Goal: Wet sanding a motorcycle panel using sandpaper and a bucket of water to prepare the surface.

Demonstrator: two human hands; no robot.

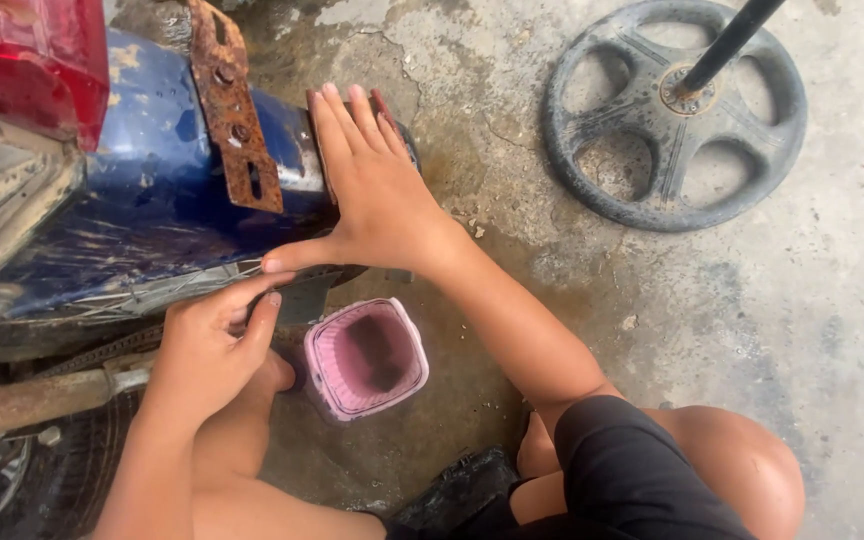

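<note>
Here, right hand point(377, 190) fingers flat, together on blue fender point(152, 190); left hand point(214, 345) fingers seemingly pinching fender edge; pink container point(364, 358) just below.

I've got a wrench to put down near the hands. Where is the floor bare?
Bare concrete floor lies between the wheel-shaped stand base and the knee. It is crowded around the pink container, the left hand, the right hand and the blue fender.

The muddy blue rear fender point(152, 190), with a rusty bracket point(235, 110), seems scratched along its lower edge.
</note>
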